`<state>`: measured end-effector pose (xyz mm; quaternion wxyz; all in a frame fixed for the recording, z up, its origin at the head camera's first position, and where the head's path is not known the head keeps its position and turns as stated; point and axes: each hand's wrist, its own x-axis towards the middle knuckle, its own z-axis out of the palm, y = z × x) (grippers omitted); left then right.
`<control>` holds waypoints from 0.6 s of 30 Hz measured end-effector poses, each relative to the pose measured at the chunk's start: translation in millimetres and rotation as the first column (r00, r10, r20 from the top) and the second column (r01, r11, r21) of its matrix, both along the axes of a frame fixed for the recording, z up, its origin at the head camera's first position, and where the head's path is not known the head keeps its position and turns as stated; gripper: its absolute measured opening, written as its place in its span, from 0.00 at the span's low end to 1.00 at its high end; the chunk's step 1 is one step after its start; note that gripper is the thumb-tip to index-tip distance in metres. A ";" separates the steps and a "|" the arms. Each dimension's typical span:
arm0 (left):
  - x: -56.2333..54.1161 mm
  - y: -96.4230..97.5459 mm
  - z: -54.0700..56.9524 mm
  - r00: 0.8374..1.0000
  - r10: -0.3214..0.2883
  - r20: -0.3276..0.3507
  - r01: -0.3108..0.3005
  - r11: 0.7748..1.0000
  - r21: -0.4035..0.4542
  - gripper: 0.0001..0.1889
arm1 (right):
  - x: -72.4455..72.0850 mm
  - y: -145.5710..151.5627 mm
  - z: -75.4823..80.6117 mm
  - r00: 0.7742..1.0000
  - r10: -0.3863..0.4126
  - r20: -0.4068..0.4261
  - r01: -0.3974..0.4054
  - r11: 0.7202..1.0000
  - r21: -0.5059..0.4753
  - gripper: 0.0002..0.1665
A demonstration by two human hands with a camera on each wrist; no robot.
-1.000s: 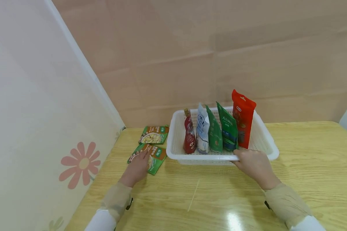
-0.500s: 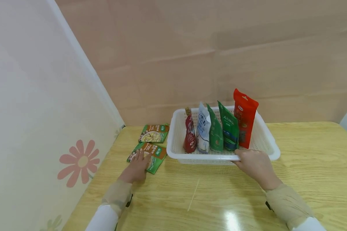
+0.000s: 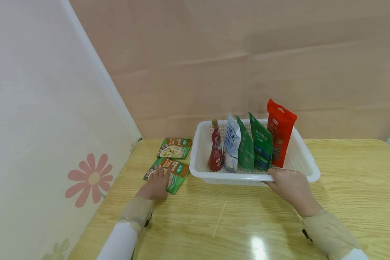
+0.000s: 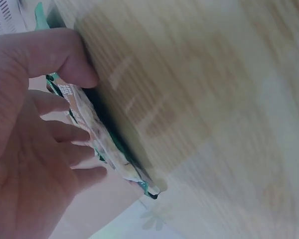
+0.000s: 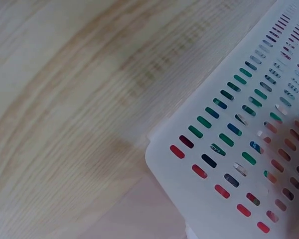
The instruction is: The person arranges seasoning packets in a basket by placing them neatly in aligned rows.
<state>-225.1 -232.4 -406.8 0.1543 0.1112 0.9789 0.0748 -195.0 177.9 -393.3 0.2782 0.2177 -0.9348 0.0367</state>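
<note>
My left hand [image 3: 158,183] reaches over the nearer green and orange food packet [image 3: 181,172], which lies flat on the table. In the left wrist view the fingers [image 4: 72,130] stretch over this packet [image 4: 102,132], and the thumb is beside its near edge. Behind it lies a matching packet [image 3: 175,148]. My right hand [image 3: 290,186] grips the front rim of a white plastic basket [image 3: 234,176]. Standing inside are a dark red bottle-shaped pouch [image 3: 216,151], a white and blue bag [image 3: 232,144], two green bags [image 3: 245,151] and a tall red bag [image 3: 280,133].
The wooden table [image 3: 221,220] stretches out in front of and to the right of the basket. A pale wall with a pink flower [image 3: 93,178] borders the left side. Brown sheeting [image 3: 198,72] hangs directly behind the basket.
The view has shifted slightly, so the basket sits a little further right in it. My left fingers remain over the nearer packet, and my right hand keeps its grip on the rim.
</note>
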 end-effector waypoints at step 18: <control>1.4 3.9 -2.8 0.981 -0.136 -0.142 0.130 0.990 -0.047 0.29 | -1.5 0.8 -3.3 0.998 0.027 -0.059 -0.028 1.000 -0.010 0.22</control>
